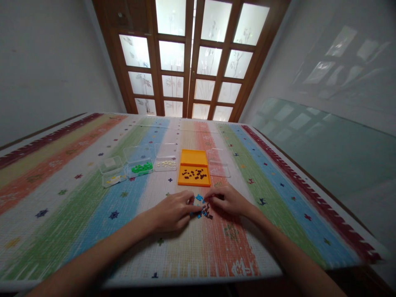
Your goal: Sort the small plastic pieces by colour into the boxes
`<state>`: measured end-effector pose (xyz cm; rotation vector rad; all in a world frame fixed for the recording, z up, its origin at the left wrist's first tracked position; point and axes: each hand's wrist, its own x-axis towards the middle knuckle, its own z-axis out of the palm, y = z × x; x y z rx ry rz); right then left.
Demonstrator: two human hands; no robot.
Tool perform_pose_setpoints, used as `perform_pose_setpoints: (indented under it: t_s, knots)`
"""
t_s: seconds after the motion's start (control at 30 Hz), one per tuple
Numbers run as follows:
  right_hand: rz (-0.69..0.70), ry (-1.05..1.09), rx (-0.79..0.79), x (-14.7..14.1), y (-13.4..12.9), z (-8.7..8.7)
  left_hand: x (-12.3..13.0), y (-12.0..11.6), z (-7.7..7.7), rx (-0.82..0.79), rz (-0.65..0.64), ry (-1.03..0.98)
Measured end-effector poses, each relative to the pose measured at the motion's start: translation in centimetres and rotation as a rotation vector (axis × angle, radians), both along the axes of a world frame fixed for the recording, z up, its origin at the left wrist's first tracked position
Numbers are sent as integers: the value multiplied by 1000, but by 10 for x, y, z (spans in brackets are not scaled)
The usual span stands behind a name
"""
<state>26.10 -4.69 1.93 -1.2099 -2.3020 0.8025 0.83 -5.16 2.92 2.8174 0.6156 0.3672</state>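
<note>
A small loose pile of blue and dark brown toy-brick-like pieces (pixel 206 213) lies on the striped tablecloth between my hands. My left hand (pixel 176 211) rests at the pile's left side, its index finger stretched out onto the pieces and the other fingers bent. From the right, my right hand (pixel 228 199) reaches to the pile's upper edge, index finger extended and thumb below it. No piece shows clearly between its fingers. Just beyond, an orange case (pixel 194 183) lies open with several dark brown pieces (pixel 194 174) scattered in its near half.
Left of the orange case stand open clear boxes: one with white pieces (pixel 166 163), one with green pieces (pixel 142 167), one with yellow and white pieces (pixel 115 180). Another clear box (pixel 220 169) sits to its right. The table edge (pixel 198 281) runs near me.
</note>
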Motion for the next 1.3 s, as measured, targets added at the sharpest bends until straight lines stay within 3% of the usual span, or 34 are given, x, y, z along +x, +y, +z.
perform_pose_setpoints:
  t_s: [0.4,0.63,0.8,1.03,1.3]
  knots:
    - [64,-65,47,-5,-2,1,-12,12,-5,32,110,-41]
    - [191,-96,13,-6,-7,4,-15,7,-3,-112,58,-95]
    - [139,-141,55,-10,-6,6,-13,7,-7,-62,69,-66]
    - [240,-59,0,-13,-9,8,-16,9,-7,-61,77,-122]
    - [152,-146,52,-15,-8,7,-16,7,-5,-66,64,-89]
